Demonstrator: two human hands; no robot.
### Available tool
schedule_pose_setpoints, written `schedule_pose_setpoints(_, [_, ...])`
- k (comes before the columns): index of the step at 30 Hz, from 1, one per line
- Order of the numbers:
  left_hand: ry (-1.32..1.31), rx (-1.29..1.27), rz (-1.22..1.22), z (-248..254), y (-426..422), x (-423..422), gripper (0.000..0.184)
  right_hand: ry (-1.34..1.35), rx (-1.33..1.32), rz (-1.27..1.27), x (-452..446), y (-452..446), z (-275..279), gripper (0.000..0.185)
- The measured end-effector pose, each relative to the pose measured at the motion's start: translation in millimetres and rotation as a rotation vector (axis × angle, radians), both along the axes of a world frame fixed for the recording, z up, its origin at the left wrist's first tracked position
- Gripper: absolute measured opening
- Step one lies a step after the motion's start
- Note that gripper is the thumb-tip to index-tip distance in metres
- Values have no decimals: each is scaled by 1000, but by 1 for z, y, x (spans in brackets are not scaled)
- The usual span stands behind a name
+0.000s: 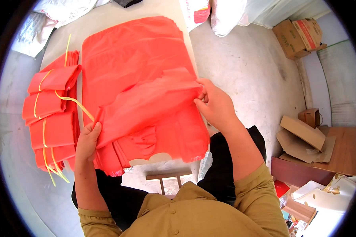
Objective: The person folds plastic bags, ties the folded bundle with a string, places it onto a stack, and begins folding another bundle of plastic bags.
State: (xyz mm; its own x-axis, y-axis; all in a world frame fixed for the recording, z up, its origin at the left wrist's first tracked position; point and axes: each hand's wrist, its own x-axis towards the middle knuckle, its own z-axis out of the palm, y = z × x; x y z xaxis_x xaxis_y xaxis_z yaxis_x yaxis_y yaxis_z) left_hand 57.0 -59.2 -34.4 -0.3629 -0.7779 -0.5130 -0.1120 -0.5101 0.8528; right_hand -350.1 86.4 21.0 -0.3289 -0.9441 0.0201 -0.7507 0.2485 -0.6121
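Observation:
A wide stack of red plastic bags (134, 51) lies on the pale table (63, 32). Over its near part, one thin red bag (146, 104) is stretched between my two hands. My left hand (88, 142) pinches its left end near the stack's near-left corner. At the right edge of the stack, my right hand (217, 103) pinches the other end between thumb and fingers. Folded red bundles (53, 130) tied with yellow strings lie in a column to the left. One yellow string (77, 102) runs from them towards my left hand.
White sacks (63, 12) lie beyond the table at the upper left. A cardboard box (296, 37) stands at the upper right. An opened carton (304, 140) rests on a brown wooden surface (346, 148) at the right. A wooden stool (168, 175) is below the table's near edge.

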Motion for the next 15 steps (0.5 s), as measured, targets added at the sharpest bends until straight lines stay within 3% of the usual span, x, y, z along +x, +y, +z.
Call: schedule_pose_setpoints(15, [16,23,-1,-4,-2,3,28,-161,52,-104,-7,-12,-2,45])
